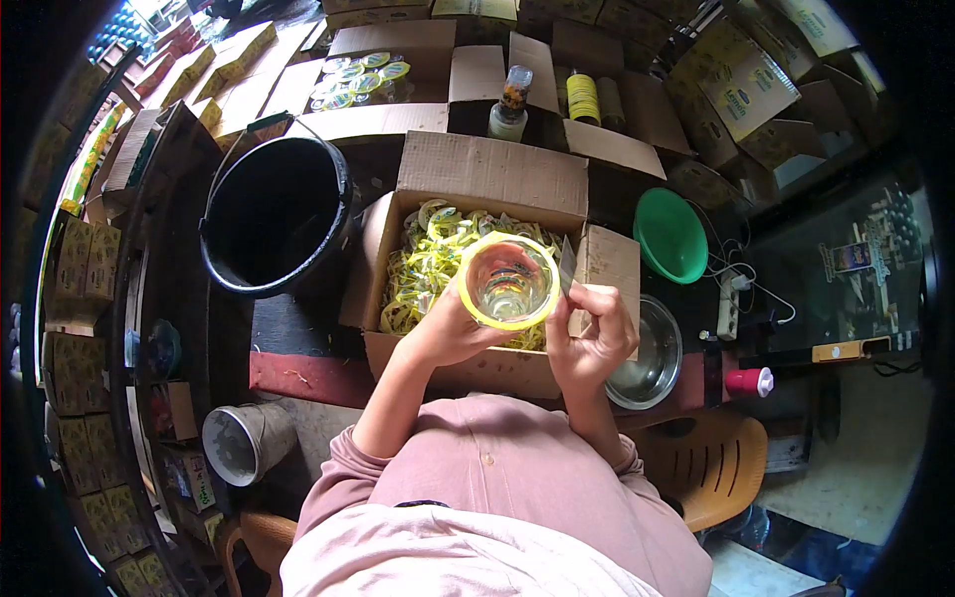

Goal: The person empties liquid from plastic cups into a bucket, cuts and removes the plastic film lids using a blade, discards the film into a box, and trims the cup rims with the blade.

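My left hand (450, 328) grips a clear glass jar (505, 281) with a yellow rim, its mouth turned up toward the camera. My right hand (594, 333) is beside the jar's right edge and pinches a thin blade-like tool (567, 267) against the rim. Both hands hover over an open cardboard box (497, 179) full of several loose yellow plastic rings and labels (418, 274).
A black bucket (279, 214) stands left of the box. A green bowl (669, 235) and a steel bowl (647, 358) sit to the right. A bottle (509, 104), a yellow spool (583, 98) and more cartons lie behind. A white cup (239, 443) stands lower left.
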Motion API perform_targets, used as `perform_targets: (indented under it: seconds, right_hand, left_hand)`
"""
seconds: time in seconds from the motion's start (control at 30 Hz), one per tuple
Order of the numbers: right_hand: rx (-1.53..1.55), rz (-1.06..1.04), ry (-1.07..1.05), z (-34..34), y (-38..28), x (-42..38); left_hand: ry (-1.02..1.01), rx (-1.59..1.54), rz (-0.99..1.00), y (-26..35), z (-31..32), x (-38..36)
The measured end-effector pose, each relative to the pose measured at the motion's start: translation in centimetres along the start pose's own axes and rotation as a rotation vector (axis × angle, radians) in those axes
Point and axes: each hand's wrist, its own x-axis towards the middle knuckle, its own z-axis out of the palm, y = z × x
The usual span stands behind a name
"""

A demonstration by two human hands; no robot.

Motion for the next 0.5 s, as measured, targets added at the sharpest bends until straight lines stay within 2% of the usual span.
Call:
perform_targets:
  seconds: [0.2,0.4,0.5]
  right_hand:
    - [-0.046,-0.025,-0.036,-0.01,0.05,0.47]
    - [-0.039,-0.008,-0.050,0.24,0.16,-0.03]
    - [-0.048,-0.003,-0.051,0.16,0.09,-0.06]
  left_hand:
    - [-0.046,0.137,0.027,0.04,-0.79,0.03]
    - [0.033,0.011,-0.008,-0.33,-0.77,0.05]
    - [0.003,0.028,0.005,0.06,-0.89,0.26]
